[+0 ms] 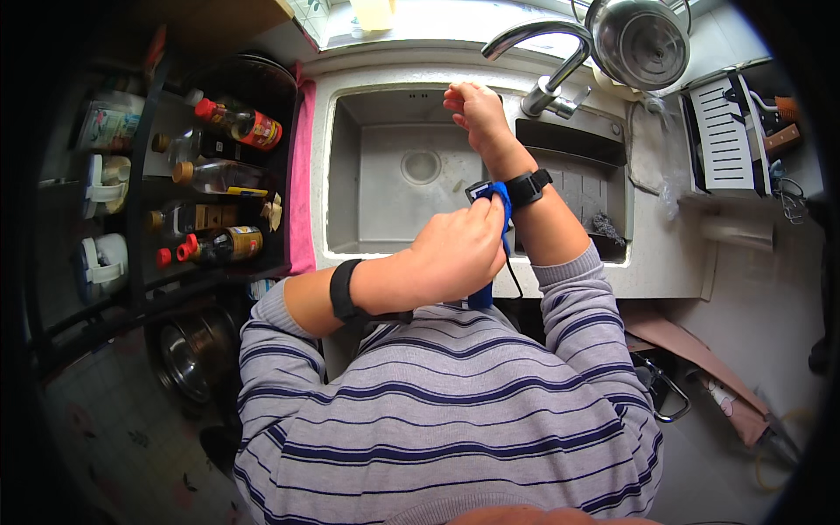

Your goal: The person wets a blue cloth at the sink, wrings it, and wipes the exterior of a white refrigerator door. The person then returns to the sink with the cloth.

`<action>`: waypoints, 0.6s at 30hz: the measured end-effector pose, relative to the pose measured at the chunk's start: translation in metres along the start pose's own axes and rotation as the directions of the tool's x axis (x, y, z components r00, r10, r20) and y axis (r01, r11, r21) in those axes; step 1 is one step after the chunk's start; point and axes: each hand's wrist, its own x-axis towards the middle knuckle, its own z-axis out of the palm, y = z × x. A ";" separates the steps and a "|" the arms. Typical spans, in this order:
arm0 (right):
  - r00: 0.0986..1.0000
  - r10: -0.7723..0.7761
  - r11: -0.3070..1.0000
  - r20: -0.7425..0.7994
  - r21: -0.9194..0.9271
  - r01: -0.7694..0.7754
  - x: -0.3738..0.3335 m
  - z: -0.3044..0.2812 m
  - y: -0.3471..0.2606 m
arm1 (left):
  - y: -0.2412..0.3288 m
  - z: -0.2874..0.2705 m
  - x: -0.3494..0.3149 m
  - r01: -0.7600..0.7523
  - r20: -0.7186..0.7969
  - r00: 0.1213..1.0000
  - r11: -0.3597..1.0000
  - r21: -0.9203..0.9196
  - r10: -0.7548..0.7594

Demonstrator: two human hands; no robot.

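Note:
My left hand [459,247] reaches across my body, its fingers closed on a blue strap [505,203] at my right wrist. A small dark piece [478,189] shows at the fingertips. A thin black cord [517,278] hangs below, and a dark blue piece [480,297] shows under the hand. Just beside the blue strap, a black wristband [530,187] circles my right wrist. My right hand [479,112] is raised over the sink [376,192], fingers loosely bent and apart, with nothing seen in them. Another black band [342,290] is around my left wrist.
A chrome faucet [547,87] and a hanging steel pot [641,42] are beyond the sink. Bottles [223,175] fill a dark rack at left, edged by a pink cloth [303,175]. A white slotted rack [723,131] stands at right. Steel pots [182,354] sit low left.

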 end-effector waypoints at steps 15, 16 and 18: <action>0.989 0.108 0.957 -0.104 0.282 -0.075 0.016 -0.008 -0.003 | 0.002 0.010 0.005 -0.097 0.020 0.995 0.985 0.142 0.095; 0.989 0.108 0.956 -0.100 0.282 -0.076 0.016 -0.008 -0.004 | 0.001 0.009 0.006 -0.061 -0.059 0.996 0.979 0.194 0.074; 0.991 0.101 0.959 -0.092 0.275 -0.072 0.017 -0.008 -0.003 | -0.002 0.009 0.011 -0.033 -0.096 0.994 0.971 0.239 0.057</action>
